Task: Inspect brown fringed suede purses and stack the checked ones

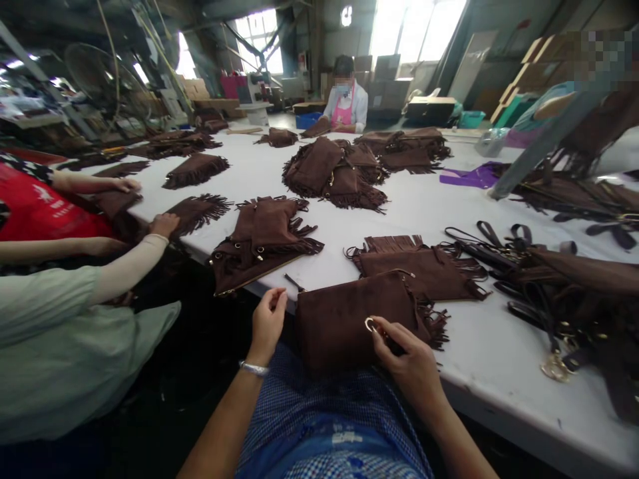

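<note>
A brown suede fringed bag (344, 316) lies half over the near edge of the white table (479, 362), resting on my lap. My right hand (407, 359) pinches a small metal ring (370, 324) on the bag's front. My left hand (268, 322) hovers at the bag's left end, fingertips pinched together near a thin dark zipper pull (294, 283); I cannot tell if anything is between the fingers. A silver bracelet (253, 368) circles my left wrist.
Another fringed bag (424, 269) lies just beyond mine, with stacks of them (262, 243) (332, 173) across the table. Dark straps with metal clasps (549, 293) pile at the right. Co-workers' arms (124, 266) work at the left edge; a person in a pink apron (344, 103) sits at the far end.
</note>
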`<act>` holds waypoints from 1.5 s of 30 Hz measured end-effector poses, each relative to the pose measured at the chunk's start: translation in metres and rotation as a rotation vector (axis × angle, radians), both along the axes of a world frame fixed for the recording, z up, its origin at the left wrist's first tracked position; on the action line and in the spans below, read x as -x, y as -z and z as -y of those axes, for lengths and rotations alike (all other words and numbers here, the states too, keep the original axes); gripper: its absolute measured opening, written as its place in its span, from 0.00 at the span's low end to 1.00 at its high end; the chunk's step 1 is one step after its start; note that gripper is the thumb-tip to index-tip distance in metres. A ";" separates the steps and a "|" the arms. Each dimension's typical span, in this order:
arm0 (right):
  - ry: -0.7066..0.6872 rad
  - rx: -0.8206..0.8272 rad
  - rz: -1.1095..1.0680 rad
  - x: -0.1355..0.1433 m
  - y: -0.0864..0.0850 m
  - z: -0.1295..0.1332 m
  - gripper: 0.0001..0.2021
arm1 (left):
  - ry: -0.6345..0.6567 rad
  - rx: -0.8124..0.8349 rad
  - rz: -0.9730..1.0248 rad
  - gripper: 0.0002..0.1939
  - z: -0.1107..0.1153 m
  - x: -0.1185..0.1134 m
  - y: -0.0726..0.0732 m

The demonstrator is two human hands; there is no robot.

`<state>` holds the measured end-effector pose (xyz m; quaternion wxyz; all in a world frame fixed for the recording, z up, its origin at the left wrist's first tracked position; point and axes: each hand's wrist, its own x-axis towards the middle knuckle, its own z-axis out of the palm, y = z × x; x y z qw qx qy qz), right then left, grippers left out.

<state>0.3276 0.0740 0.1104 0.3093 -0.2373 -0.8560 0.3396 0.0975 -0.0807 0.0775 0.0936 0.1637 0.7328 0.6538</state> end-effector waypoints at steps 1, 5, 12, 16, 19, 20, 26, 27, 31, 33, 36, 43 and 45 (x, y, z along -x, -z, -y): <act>-0.005 0.018 -0.007 0.003 0.001 0.001 0.13 | 0.021 0.007 0.064 0.21 0.003 0.004 0.008; -0.029 0.032 -0.022 0.014 0.010 0.004 0.13 | 0.163 -0.059 0.282 0.25 0.004 -0.004 0.024; -0.015 -0.027 -0.068 0.018 0.038 -0.001 0.14 | 0.261 -0.233 0.422 0.24 -0.009 -0.021 0.002; 0.005 -0.007 -0.119 0.015 0.044 -0.002 0.14 | 0.262 -0.319 0.355 0.23 -0.011 -0.035 -0.021; 0.018 0.007 -0.143 0.014 0.044 -0.003 0.15 | 0.275 -0.274 0.212 0.23 -0.007 -0.048 -0.037; 0.025 0.014 -0.148 0.014 0.044 -0.004 0.14 | 0.295 -0.238 0.162 0.23 -0.005 -0.051 -0.041; 0.050 0.056 -0.153 0.014 0.043 -0.008 0.14 | 0.416 -0.122 0.051 0.25 0.011 -0.058 -0.057; 0.054 0.063 -0.156 0.014 0.044 -0.008 0.15 | 0.434 -0.132 0.069 0.25 0.014 -0.058 -0.058; 0.063 0.092 -0.181 0.014 0.045 -0.009 0.15 | 0.502 -0.183 0.147 0.28 0.018 -0.065 -0.068; 0.067 0.112 -0.197 0.015 0.044 -0.010 0.15 | 0.542 -0.197 0.161 0.28 0.019 -0.070 -0.073; 0.075 0.132 -0.213 0.016 0.040 -0.009 0.15 | 0.541 -0.109 0.075 0.22 0.020 -0.073 -0.082; 0.096 0.105 -0.214 0.021 0.040 -0.008 0.15 | 0.331 0.035 -0.083 0.12 0.025 -0.054 -0.079; 0.104 0.122 -0.210 0.022 0.041 -0.008 0.15 | 0.358 -0.021 0.061 0.13 0.026 -0.052 -0.075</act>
